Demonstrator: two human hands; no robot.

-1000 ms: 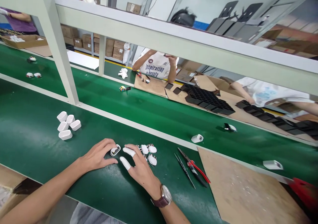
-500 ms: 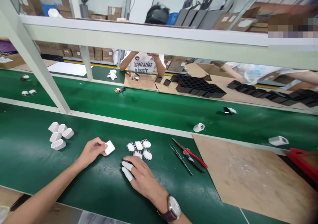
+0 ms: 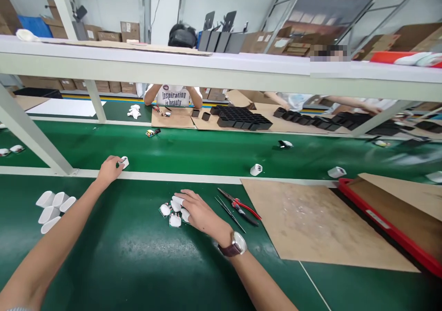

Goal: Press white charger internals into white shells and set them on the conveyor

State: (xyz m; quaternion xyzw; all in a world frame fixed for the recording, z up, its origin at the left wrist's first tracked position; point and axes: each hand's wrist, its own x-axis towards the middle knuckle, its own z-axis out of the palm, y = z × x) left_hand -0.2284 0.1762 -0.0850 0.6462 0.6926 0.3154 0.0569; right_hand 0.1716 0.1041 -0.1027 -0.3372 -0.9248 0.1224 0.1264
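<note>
My left hand [image 3: 110,170] reaches over the white rail onto the green conveyor, its fingers closed on a small white plastic housing [image 3: 125,163]. My right hand [image 3: 202,215] lies over a cluster of small circuit boards with white covers [image 3: 175,220]. Its fingers, some in white finger cots, are stretched apart and touch or hover just above the boards; the thumb is hidden. Right of that hand are tweezers [image 3: 230,215] and red-and-black pliers [image 3: 240,206]. Several white oval housings [image 3: 49,215] stand at the left, beyond my left forearm.
A brown cardboard sheet [image 3: 311,223] and a red-edged tray [image 3: 383,226] are at the right. More white housings [image 3: 256,169] sit on the conveyor [image 3: 193,154]. A shelf beam [image 3: 207,69] crosses above it. Co-workers [image 3: 174,97] sit opposite, near black trays [image 3: 241,118].
My left hand has moved forward onto the conveyor with the white housing. My right hand has moved from beside the circuit boards to over them. The view has turned right.
</note>
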